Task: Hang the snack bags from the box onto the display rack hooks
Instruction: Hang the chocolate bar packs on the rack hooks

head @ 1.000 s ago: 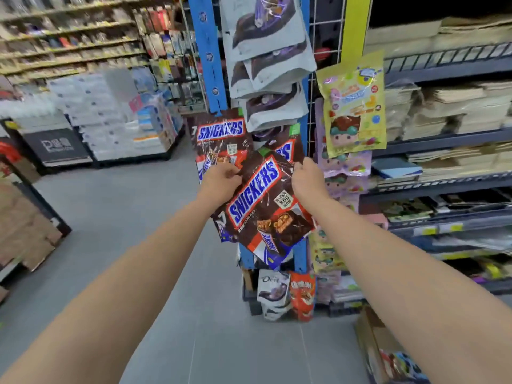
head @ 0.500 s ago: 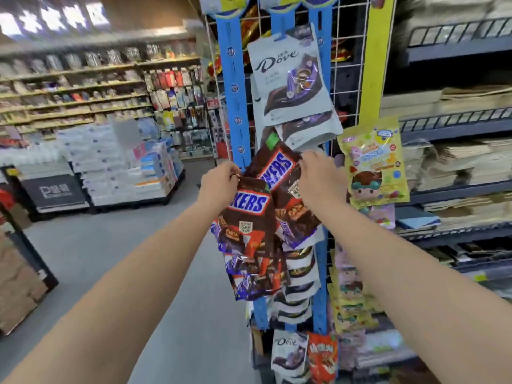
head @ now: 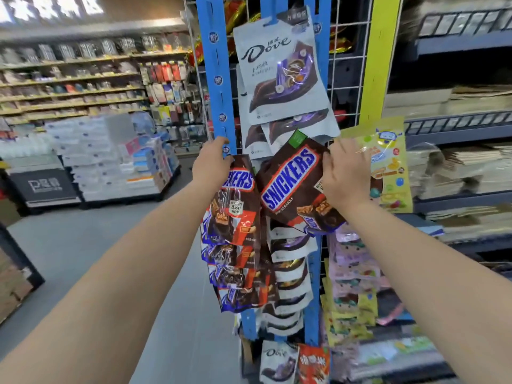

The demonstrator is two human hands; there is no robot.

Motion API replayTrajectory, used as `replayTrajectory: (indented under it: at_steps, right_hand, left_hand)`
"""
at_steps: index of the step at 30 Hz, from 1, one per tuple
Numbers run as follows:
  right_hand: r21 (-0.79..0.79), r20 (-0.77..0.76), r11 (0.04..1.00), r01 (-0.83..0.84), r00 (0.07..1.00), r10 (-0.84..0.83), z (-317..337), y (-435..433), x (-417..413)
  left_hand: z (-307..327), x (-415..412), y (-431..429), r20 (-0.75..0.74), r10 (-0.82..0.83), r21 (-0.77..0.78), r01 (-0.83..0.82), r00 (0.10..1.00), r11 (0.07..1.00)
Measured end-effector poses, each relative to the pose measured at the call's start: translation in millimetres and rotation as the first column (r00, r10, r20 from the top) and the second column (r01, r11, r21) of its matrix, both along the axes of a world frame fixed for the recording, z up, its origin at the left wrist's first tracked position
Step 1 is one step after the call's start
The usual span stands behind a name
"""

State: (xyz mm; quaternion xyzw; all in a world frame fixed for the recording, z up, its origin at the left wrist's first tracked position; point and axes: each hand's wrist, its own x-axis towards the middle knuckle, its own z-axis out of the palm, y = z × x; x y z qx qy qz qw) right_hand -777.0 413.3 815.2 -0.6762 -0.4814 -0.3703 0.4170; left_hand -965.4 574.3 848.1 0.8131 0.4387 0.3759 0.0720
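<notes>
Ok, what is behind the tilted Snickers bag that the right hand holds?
Grey Dove bags hang in a column behind the Snickers bag. It and the right hand cover any hook there, so whether it is hung yet cannot be told.

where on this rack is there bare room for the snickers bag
Free: the left blue strip above the left hand, and the wire grid between the Dove bags and yellow post. Crowded: lower down, hanging Snickers bags and candy bags packed side by side.

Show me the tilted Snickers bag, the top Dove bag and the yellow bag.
tilted Snickers bag (head: pixel 288 177): head view, on its blue logo.
top Dove bag (head: pixel 264 49): head view, on the Dove lettering.
yellow bag (head: pixel 393 173): head view, on its front.
</notes>
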Motion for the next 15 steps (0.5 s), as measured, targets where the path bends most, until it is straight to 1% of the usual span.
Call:
replayTrajectory:
  at_steps: [4, 8, 9, 12, 13, 14, 15]
  right_hand:
    - [0.025, -0.028, 1.0, -0.01, 1.0, 0.011, -3.3, 4.7, 6.1]
    - [0.045, -0.083, 0.998, -0.046, 0.995, 0.05, 10.2, 6.1, 6.3]
    - [0.062, -0.092, 0.996, -0.064, 0.993, 0.069, 14.4, 6.3, 5.8]
    - [0.138, -0.091, 0.982, -0.129, 0.986, 0.143, 27.0, 7.3, 1.1]
    - [0.158, -0.078, 0.975, -0.156, 0.982, 0.17, 30.4, 8.2, -2.0]
    - [0.172, -0.059, 0.968, -0.181, 0.979, 0.193, 32.0, 9.5, -6.0]
    - [0.177, -0.04, 0.964, -0.2, 0.977, 0.21, 32.8, 10.9, -10.8]
  left_hand:
    - [-1.9, 6.5, 15.2, 0.011, 0.045, -0.042, -0.044, 0.999, 0.998]
    - [2.3, 5.0, 27.5, -0.01, 0.065, -0.071, -0.065, 0.998, 0.995]
    - [3.7, 4.6, 30.0, 0.017, 0.07, -0.055, -0.069, 0.997, 0.996]
    - [14.5, 4.4, 32.7, 0.219, 0.078, 0.023, -0.085, 0.973, 0.996]
    - [19.6, 4.6, 35.2, 0.259, 0.061, 0.044, -0.074, 0.964, 0.996]
    - [24.5, 5.0, 36.5, 0.249, 0.036, 0.056, -0.051, 0.968, 0.997]
    - [28.7, 5.4, 39.3, 0.208, 0.012, 0.067, -0.027, 0.978, 0.997]
